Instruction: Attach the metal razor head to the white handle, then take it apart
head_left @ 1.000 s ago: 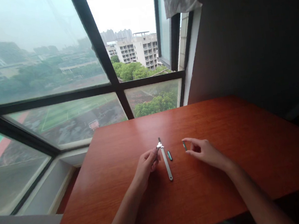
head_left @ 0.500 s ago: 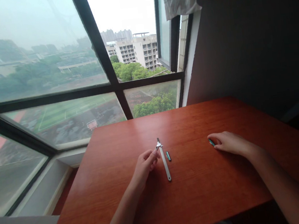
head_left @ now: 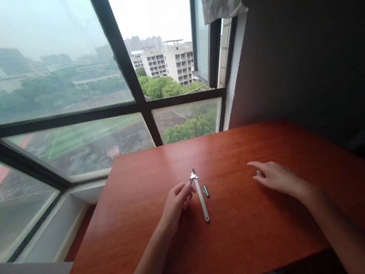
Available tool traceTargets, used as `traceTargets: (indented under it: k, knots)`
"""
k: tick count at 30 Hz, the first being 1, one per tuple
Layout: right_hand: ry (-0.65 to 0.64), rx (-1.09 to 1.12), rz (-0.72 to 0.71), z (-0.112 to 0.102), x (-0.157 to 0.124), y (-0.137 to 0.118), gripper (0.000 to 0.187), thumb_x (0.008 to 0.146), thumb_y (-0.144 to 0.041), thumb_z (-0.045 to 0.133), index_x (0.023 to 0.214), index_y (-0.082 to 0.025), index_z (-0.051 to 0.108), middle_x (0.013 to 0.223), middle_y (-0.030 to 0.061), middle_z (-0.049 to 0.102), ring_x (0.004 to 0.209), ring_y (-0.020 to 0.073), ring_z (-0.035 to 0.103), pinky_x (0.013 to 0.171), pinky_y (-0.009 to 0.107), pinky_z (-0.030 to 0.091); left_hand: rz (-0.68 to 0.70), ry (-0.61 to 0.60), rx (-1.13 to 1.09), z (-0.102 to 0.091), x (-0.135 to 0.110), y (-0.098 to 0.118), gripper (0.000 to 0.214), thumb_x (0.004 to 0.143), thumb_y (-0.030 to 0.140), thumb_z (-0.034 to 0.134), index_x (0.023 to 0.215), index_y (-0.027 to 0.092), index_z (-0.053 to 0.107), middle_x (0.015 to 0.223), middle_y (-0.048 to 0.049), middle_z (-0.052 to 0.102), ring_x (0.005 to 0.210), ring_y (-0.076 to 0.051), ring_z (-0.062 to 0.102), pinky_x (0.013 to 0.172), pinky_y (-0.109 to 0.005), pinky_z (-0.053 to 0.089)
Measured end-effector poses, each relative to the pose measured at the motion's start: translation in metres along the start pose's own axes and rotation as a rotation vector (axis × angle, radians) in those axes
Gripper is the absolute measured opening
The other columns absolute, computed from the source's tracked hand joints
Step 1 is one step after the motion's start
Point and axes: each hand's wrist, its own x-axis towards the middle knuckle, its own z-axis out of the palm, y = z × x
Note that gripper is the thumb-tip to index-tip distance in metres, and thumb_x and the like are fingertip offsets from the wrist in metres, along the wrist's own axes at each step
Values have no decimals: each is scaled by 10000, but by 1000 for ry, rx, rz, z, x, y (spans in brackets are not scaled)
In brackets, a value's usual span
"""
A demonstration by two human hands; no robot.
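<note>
the left hand (head_left: 177,200) is closed around a slim handle, gripping it between thumb and fingers, with its silver head (head_left: 193,176) poking out beyond them over the upper part of a long grey bar (head_left: 202,201) that lies on the reddish-brown worktop (head_left: 239,231). just right of the bar lies a small green-and-black cartridge (head_left: 206,191), near the left hand but apart from it. well over to the right, the right hand (head_left: 278,179) looks released, thumb and forefinger parted, with a small green piece (head_left: 258,173) partly hidden between them.
</note>
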Motion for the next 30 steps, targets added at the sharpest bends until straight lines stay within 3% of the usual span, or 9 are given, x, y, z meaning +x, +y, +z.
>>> traceTargets:
  k: [3, 5, 9, 12, 19, 24, 27, 30]
  knots:
    - [55, 139, -134, 16, -4, -49, 180, 855, -252, 516, 941, -210, 668, 800, 33, 700, 741, 183, 631, 643, 249, 374, 12, 3, -7, 0, 0, 0, 387, 811, 513, 577, 738, 134, 610, 507, 54, 417, 444, -56, 317, 426, -174, 204]
    - [61, 221, -205, 32, -8, -86, 175, 878, -268, 496, 823, -206, 650, 793, 34, 692, 731, 179, 622, 648, 248, 386, 12, 4, -11, 0, 0, -1, 384, 815, 509, 575, 735, 135, 610, 500, 55, 414, 441, -56, 317, 424, -175, 205]
    - [126, 232, -189, 62, -15, -147, 149, 900, -294, 499, 841, -199, 598, 824, 42, 680, 731, 181, 625, 645, 250, 382, 21, -3, -27, -1, 0, -2, 379, 821, 505, 570, 745, 136, 615, 500, 53, 411, 446, -58, 321, 425, -174, 214]
    - [110, 174, -150, 72, -19, -170, 137, 899, -303, 502, 934, -187, 568, 895, 67, 672, 776, 202, 642, 642, 251, 383, 18, -7, -34, -2, 0, -3, 379, 821, 503, 570, 752, 134, 618, 507, 51, 415, 449, -58, 319, 427, -173, 223]
    - [83, 200, -209, 78, -22, -173, 288, 821, -153, 509, 1107, -185, 509, 947, 76, 668, 788, 221, 657, 662, 271, 434, 26, -22, -28, -2, 0, -3, 372, 824, 496, 575, 761, 132, 623, 511, 52, 414, 451, -61, 316, 429, -178, 213]
    - [212, 462, -205, 78, -15, -160, 583, 741, -94, 527, 1313, -158, 433, 899, 64, 689, 738, 199, 648, 697, 277, 475, 57, -45, -73, -1, -1, -3, 330, 852, 462, 559, 809, 139, 611, 530, 53, 419, 458, -56, 323, 436, -177, 216]
    - [201, 677, -195, 70, -8, -148, 453, 763, -141, 529, 1214, -167, 549, 730, 16, 649, 588, 157, 599, 602, 259, 478, 74, -46, -103, 0, -2, -5, 301, 854, 443, 564, 827, 145, 596, 541, 53, 420, 462, -53, 328, 439, -178, 210]
    - [12, 1013, -227, 64, -1, -136, 274, 831, -238, 504, 1070, -161, 615, 753, 25, 630, 586, 142, 603, 559, 252, 492, 74, -55, -116, 1, -2, -6, 282, 860, 423, 563, 818, 145, 585, 550, 50, 421, 469, -54, 326, 446, -183, 205]
